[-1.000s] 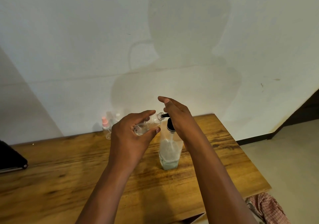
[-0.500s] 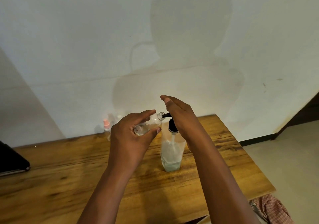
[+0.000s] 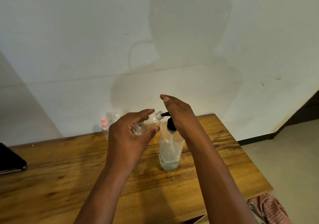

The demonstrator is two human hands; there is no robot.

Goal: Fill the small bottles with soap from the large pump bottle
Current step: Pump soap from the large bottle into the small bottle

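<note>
Pump bottle (image 3: 168, 152) stands upright on the table (image 3: 69, 163), toward its far right part; clear body, a little pale liquid at the bottom, black pump head on top. Spout points left.

Small bottle (image 3: 146, 124) is held tilted just left of the pump, open neck touching or right at the spout tip, can't tell which. Some clear liquid sits in its lower end.

Left hand (image 3: 128, 141) grips the small bottle, fingers and thumb curled round its body.

Right hand (image 3: 179, 115) is on top of the pump head, fingers (image 3: 166, 98) straight and flat, not wrapped round anything; the palm side covers the head. Whether it's pressing down can't be told.

More small bottles (image 3: 107, 123), one with a pink cap, stand well left of the pump at the table's far edge against the wall (image 3: 86, 42); blurred. Dark flat object (image 3: 10, 160) at the table's left edge. Checked cloth (image 3: 271, 208) beyond the near right corner, below table level.
</note>
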